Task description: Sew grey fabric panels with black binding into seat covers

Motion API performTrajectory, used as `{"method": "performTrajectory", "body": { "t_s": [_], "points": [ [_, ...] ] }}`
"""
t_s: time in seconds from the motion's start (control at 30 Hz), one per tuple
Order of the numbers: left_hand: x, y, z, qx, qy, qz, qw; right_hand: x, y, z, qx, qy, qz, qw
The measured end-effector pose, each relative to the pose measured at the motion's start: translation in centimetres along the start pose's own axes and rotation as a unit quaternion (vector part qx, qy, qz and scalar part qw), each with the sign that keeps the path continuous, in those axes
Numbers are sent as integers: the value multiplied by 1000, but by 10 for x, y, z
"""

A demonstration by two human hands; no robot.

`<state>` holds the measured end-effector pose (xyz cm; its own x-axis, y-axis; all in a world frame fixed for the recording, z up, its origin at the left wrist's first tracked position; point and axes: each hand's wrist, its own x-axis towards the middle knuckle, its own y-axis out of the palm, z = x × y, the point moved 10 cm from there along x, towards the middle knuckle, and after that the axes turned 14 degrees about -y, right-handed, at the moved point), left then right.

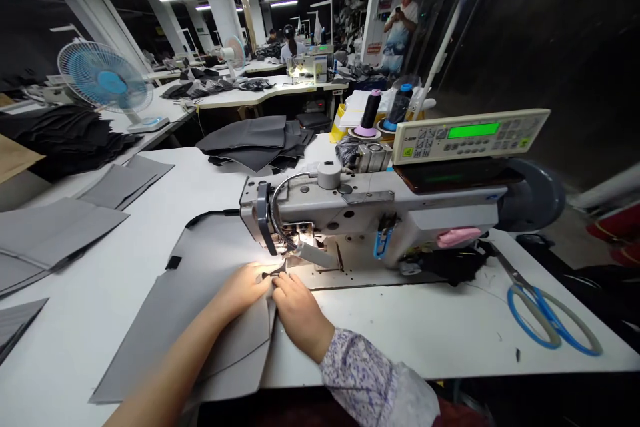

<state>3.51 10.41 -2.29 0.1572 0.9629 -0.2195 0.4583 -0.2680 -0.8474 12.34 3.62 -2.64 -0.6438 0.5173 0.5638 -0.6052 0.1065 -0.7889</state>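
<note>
Our floral sleeve [361, 373] and bare forearm [173, 357] reach up from the bottom of the view. Our left hand [243, 288] and right hand [300, 315] almost touch, both closed on the grey panel [170, 320], pinching its gathered edge just in front of the presser foot [306, 252] of the sewing machine [380, 203]. The panel lies mostly under and left of the hands, its long axis slanting across the bench [425, 340] from the near left up toward the foot. Scissors [547, 320] lie right of the machine; more grey panels [50, 233] lie to the left.
</note>
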Motion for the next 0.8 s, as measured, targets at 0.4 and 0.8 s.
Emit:
{"method": "performTrajectory", "body": {
  "t_s": [0.4,0.8],
  "points": [
    [-2,5,1,23,-8,16,1000,10,-10,-7,56,2,-25,998],
    [-57,34,-12,177,12,-156,972,-45,-65,-125,-78,254,-107,958]
  ]
}}
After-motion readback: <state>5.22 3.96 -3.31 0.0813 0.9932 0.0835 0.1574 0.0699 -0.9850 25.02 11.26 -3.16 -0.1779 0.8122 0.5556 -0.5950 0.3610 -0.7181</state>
